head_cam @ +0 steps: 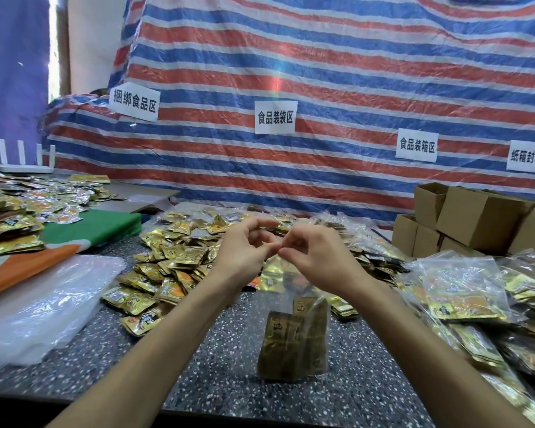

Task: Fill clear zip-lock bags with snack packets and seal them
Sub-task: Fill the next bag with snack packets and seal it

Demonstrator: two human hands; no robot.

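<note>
A clear zip-lock bag point(294, 304) hangs upright in front of me, its bottom on the speckled table point(229, 350). Gold snack packets point(291, 344) sit low inside it. My left hand point(244, 248) and my right hand point(315, 254) are side by side at the bag's top edge, and each pinches that edge between thumb and forefinger. The fingertips nearly meet at the middle of the top edge. Whether the zip is closed there I cannot tell. A heap of loose gold packets point(173, 261) lies behind and to the left of my hands.
Filled clear bags point(464, 291) are piled at the right. Behind them stand cardboard boxes point(476, 217). A stack of empty clear bags point(44, 301) lies at the left, with more packets point(13, 217) beyond it. A striped tarp point(291, 88) with paper signs forms the backdrop.
</note>
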